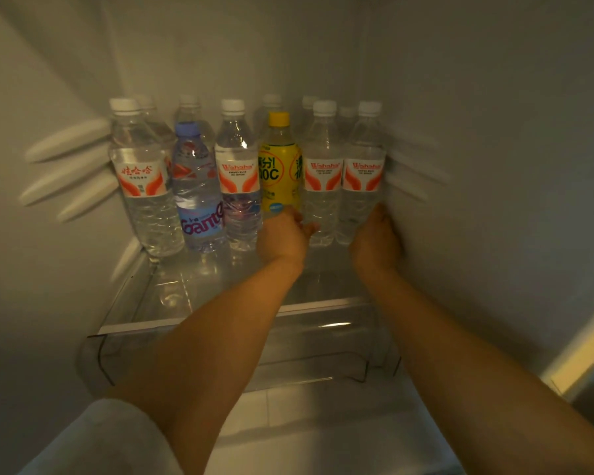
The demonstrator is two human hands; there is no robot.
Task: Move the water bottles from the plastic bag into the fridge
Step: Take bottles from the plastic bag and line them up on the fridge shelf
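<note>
Several clear water bottles with white caps and red-orange labels stand upright in rows on the fridge's glass shelf (220,323). My left hand (283,236) reaches in low, and its fingers curl against the lower left side of the second water bottle from the right (323,173). My right hand (378,240) wraps the base of the rightmost water bottle (364,166), close to the fridge's right wall. Both bottles stand on the shelf in the front row. The plastic bag is out of view.
A blue-capped bottle (198,193) and a yellow drink bottle (279,166) stand among the water bottles. Shelf rails (69,140) jut from the left wall. A clear drawer (323,358) sits below the shelf. The fridge's right edge (583,344) shows at right.
</note>
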